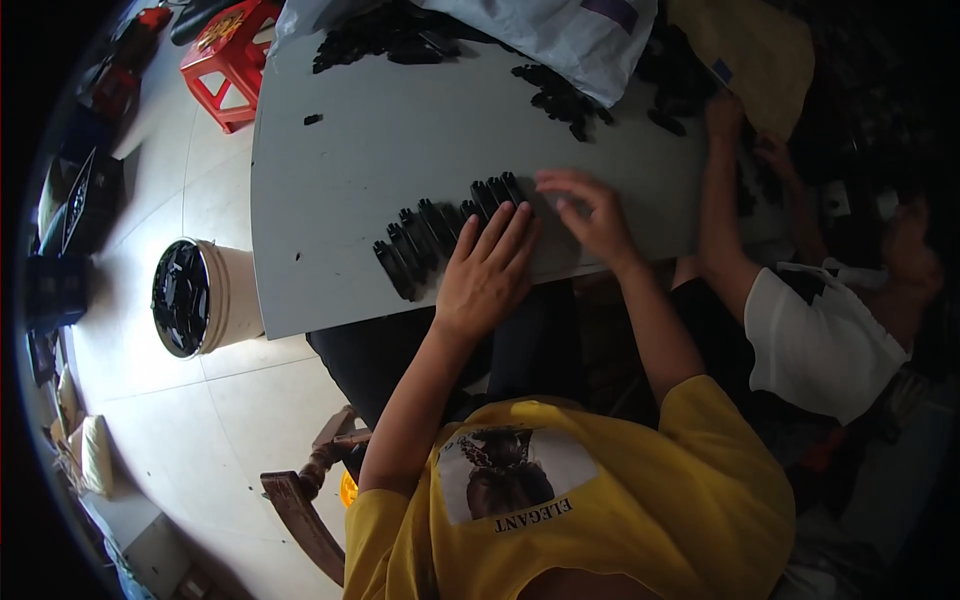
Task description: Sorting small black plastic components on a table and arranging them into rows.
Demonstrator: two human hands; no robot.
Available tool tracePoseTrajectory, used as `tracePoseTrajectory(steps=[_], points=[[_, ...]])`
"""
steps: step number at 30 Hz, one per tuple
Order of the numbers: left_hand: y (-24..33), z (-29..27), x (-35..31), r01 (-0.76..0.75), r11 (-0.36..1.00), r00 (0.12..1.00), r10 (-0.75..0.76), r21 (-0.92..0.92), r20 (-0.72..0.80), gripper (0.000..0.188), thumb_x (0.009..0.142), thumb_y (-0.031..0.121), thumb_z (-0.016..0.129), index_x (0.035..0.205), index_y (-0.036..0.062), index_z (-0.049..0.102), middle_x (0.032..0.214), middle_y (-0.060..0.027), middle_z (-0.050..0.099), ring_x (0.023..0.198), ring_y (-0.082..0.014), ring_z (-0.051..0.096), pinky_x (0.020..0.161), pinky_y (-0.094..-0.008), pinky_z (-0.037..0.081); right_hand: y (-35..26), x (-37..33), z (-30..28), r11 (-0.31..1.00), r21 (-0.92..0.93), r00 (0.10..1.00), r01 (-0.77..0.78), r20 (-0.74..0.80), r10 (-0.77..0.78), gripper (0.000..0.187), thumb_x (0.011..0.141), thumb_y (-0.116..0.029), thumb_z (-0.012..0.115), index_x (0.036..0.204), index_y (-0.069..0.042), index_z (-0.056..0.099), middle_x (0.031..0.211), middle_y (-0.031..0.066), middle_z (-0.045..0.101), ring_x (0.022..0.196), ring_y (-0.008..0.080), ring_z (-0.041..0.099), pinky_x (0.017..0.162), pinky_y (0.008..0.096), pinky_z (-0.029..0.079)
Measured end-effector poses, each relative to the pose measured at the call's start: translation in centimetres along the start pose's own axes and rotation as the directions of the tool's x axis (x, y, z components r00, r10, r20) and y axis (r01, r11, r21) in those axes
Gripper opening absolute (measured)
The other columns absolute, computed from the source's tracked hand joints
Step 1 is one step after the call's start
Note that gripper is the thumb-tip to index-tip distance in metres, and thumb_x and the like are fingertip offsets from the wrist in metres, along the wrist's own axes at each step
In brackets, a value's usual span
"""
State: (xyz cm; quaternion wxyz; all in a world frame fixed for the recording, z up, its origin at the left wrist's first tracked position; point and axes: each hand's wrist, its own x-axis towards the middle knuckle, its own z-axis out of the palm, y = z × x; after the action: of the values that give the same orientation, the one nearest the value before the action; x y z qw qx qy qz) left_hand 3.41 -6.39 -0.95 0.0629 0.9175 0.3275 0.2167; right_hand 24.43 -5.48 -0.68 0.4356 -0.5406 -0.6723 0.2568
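On the grey table a row of slim black plastic pieces lies side by side near the front edge, slanting up to the right. My left hand rests flat on the near ends of the right part of this row, fingers stretched out and covering some of the pieces. Just right of the row, my right hand hovers over or touches the tabletop, thumb and fingers apart, with nothing seen in it. What lies under my left palm is hidden.
Loose black parts and a smaller heap lie at the table's far side by a white bag. A co-worker's arm reaches in at right beside a tan bag. A bucket of black pieces stands left; a red stool behind.
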Motion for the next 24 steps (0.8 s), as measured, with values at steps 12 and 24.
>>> tracePoseTrajectory(steps=[12, 24], points=[[0.0, 0.1, 0.5, -0.002, 0.998, 1.0, 0.001, 0.055, 0.017, 0.052, 0.082, 0.024, 0.06, 0.132, 0.0113, 0.051, 0.144, -0.0064, 0.042, 0.134, -0.0223, 0.038, 0.108, -0.045, 0.031, 5.5, 5.7, 0.1, 0.93, -0.346, 0.922, -0.126, -0.388, -0.019, 0.008, 0.081, -0.002, 0.066, 0.088, -0.002, 0.062, 0.075, 0.0066, 0.065, 0.064, 0.0138, 0.063, 0.059, 0.0273, 0.049], [-0.2, 0.1, 0.0, -0.01, 0.999, 1.0, 0.009, 0.031, 0.014, 0.054, 0.08, 0.027, 0.061, 0.13, 0.009, 0.052, 0.144, -0.0099, 0.041, 0.135, -0.0252, 0.037, 0.108, -0.0469, 0.032, -2.3, 14.8, 10.0, 0.933, -0.308, 0.979, 0.184, -0.029, -0.203, 0.016, 0.079, -0.001, 0.061, 0.094, -0.006, 0.065, 0.101, 0.0097, 0.061, 0.086, 0.0262, 0.063, 0.075, 0.0348, 0.051]])
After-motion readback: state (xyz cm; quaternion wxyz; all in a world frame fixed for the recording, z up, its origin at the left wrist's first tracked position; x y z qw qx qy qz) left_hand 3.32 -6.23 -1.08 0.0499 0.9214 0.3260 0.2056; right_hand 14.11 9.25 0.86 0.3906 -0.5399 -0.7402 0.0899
